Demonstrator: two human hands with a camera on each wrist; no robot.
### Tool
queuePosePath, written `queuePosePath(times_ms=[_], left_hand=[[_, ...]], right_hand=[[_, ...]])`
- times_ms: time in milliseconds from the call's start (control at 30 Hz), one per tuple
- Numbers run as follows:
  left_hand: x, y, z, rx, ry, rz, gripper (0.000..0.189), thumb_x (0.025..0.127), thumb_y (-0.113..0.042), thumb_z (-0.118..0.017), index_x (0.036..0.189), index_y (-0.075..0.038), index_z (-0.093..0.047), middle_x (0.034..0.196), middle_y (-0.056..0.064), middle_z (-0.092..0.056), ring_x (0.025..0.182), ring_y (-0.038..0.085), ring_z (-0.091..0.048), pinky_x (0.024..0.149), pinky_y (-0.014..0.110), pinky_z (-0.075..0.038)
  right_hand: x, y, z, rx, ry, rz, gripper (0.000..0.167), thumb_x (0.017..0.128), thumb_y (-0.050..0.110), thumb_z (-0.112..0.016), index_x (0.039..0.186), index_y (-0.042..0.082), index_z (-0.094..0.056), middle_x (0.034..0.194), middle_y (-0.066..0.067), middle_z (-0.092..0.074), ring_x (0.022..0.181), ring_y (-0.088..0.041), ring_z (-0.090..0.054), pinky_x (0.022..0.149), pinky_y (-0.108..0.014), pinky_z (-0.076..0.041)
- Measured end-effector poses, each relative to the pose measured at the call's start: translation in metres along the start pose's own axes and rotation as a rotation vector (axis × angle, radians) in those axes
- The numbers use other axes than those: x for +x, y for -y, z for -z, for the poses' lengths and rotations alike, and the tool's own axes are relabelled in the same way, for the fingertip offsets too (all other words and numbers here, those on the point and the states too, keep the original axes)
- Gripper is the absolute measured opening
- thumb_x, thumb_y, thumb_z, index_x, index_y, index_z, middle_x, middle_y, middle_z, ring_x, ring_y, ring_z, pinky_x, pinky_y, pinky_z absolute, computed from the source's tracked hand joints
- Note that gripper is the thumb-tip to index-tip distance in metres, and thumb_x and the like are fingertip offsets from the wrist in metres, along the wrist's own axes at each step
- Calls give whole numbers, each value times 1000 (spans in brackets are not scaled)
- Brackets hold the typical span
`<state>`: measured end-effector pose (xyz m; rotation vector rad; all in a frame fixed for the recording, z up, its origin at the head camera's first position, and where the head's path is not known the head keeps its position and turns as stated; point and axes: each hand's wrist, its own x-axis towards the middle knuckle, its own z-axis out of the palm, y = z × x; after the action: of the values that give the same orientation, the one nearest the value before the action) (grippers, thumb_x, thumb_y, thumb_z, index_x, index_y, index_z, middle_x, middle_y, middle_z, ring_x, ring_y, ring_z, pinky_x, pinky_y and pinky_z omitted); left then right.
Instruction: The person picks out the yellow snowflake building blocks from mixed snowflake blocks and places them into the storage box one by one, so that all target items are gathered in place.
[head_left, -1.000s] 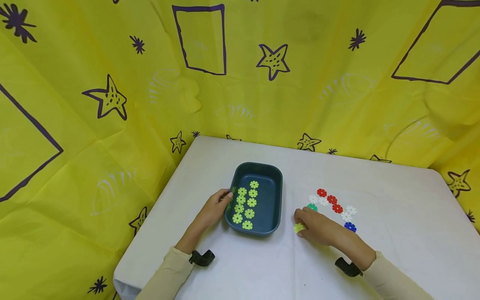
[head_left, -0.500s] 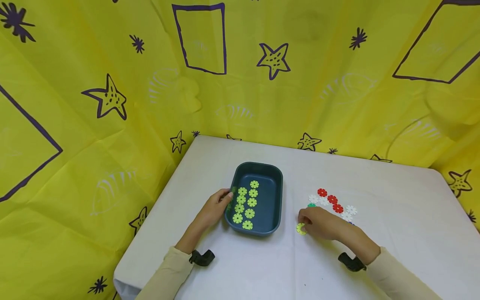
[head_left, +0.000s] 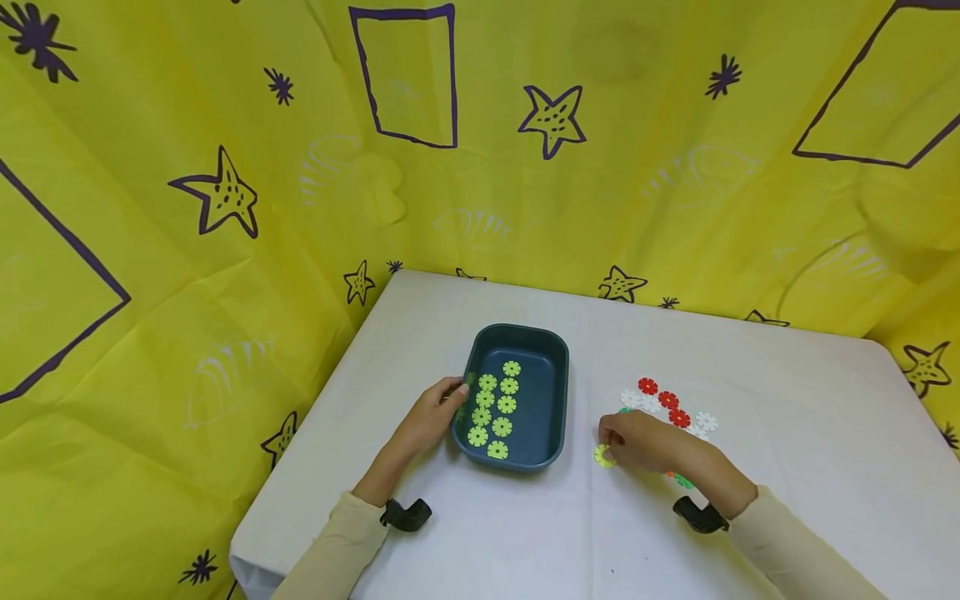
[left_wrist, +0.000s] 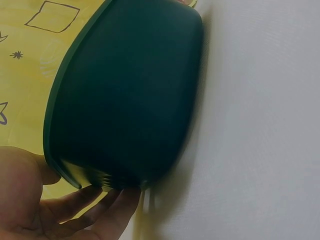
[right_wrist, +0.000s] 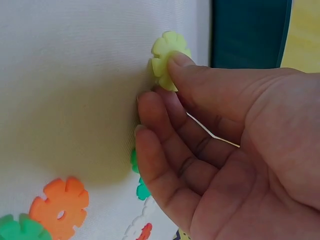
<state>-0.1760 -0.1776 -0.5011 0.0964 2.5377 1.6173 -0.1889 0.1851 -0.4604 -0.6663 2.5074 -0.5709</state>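
Note:
My left hand (head_left: 429,417) grips the left wall of a dark teal plastic tub (head_left: 542,417). In the left wrist view, its thumb lies at the rim and its fingers stay on the outer side. Two rows of yellow-green notched flower discs (head_left: 507,404) lie in the tub. To the right of it, low over the white table, my right hand (head_left: 647,442) pinches another yellow-green flower disc (right_wrist: 164,52) between thumb and fingers. The right wrist view shows the thumb across its face and the other fingers curled beneath.
Beyond the right hand lie red discs (head_left: 668,400) and white discs (head_left: 706,421). An orange disc (right_wrist: 60,207) and a green disc (right_wrist: 22,230) lie near that wrist, partly hidden in the head view. A yellow patterned curtain (head_left: 480,192) hangs behind the table (head_left: 450,533).
The right hand has shifted slightly right with the yellow-green disc in its pinch. Orange and green discs now show under that wrist, and the blue disc is hidden. The left hand keeps its grip.

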Motion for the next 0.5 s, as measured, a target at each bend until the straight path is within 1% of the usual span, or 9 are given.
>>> queuePosePath(times_ms=[167,300,400,500], left_hand=[[1,0,0,1,1,1,50,113,-37,-49,149,-2,-55,145,19,-61,139,37,-55,115,56,-45],[1,1,0,-1,3,0,49,113,-36,-50,149,-2,-55,145,19,-61,139,36,-55,115,56,-45],[1,1,0,-5,7,-1,49,113,-35,-50,148,-1,-55,145,19,-61,138,36,-55,115,56,-45],[1,1,0,-10,9,-1,49,113,-35,-50,149,-1,-55,143,18,-62,137,36,-56,114,55,-46]], right_hand=[[1,-1,3,16,-2,9,13,94,9,-77,101,13,-67,89,2,-61,86,-17,-55,72,-29,-53],[2,-2,8,34,-9,45,8,97,5,-71,101,12,-68,88,3,-62,84,-16,-55,71,-26,-51],[4,-2,17,49,-9,71,7,99,3,-67,99,10,-68,87,3,-62,81,-15,-55,70,-24,-50],[8,-1,30,45,-16,94,3,101,6,-66,98,7,-67,86,1,-62,77,-14,-54,69,-25,-49]])
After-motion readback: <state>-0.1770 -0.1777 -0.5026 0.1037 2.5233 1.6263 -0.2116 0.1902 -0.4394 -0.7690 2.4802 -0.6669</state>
